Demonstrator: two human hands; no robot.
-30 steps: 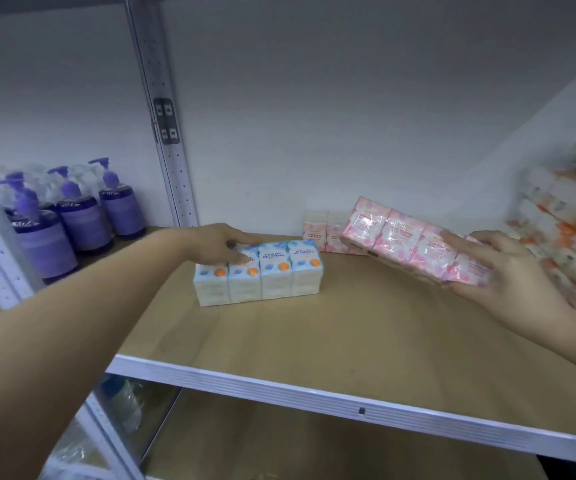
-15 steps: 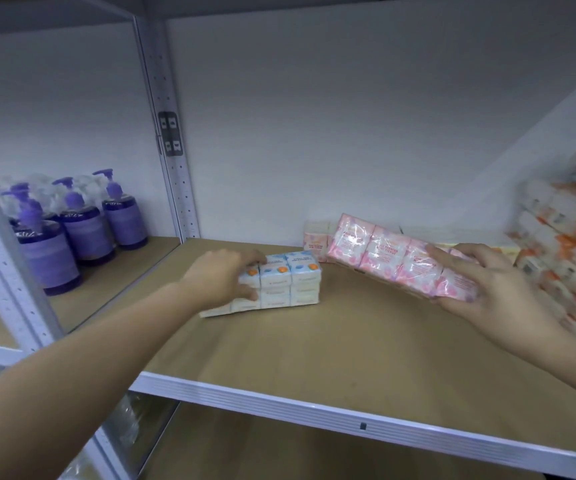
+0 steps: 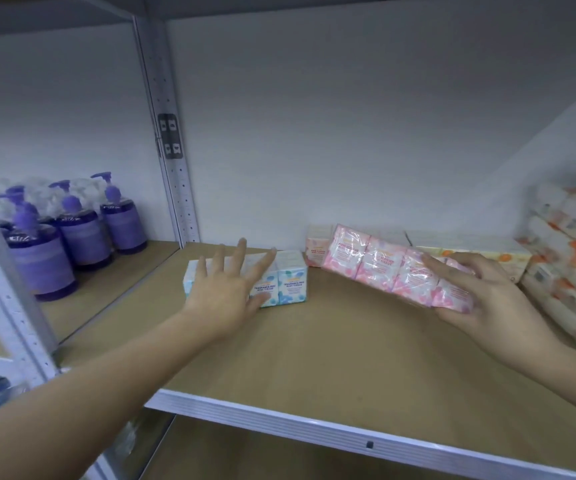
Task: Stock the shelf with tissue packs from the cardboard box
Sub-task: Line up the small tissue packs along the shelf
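Taking the blue tissue pack (image 3: pixel 281 284) on the brown shelf board (image 3: pixel 331 344) as the landmark: far to its left, past the grey upright post (image 3: pixel 170 140), a cluster of purple pump bottles (image 3: pixel 72 237) stands on the neighbouring board. The blue pack itself sits upright toward the back left of the board, a row of small packets wrapped together, with its printed blue-and-white faces turned to the front. The left hand (image 3: pixel 226 289) is spread in front of and over the left part of that pack, fingers straight and fanned apart, gripping nothing; whether the palm touches the wrapper cannot be told. Just to the right of the blue pack and behind it, a small pink-and-white pack (image 3: pixel 316 247) stands against the back wall. Further right of the blue pack, a long pink tissue pack (image 3: pixel 388 266) is held above the board, tilted so that its left end points toward the back wall. The right hand (image 3: pixel 477 299) grips its right end, fingers curled over the top and the thumb hidden beneath. Behind that hand, a pale pack with orange markings (image 3: pixel 487 252) lies along the wall, and at the far right, well apart from the blue pack, a blurred stack of white-and-orange packs (image 3: pixel 570 265) rises at the edge of view.
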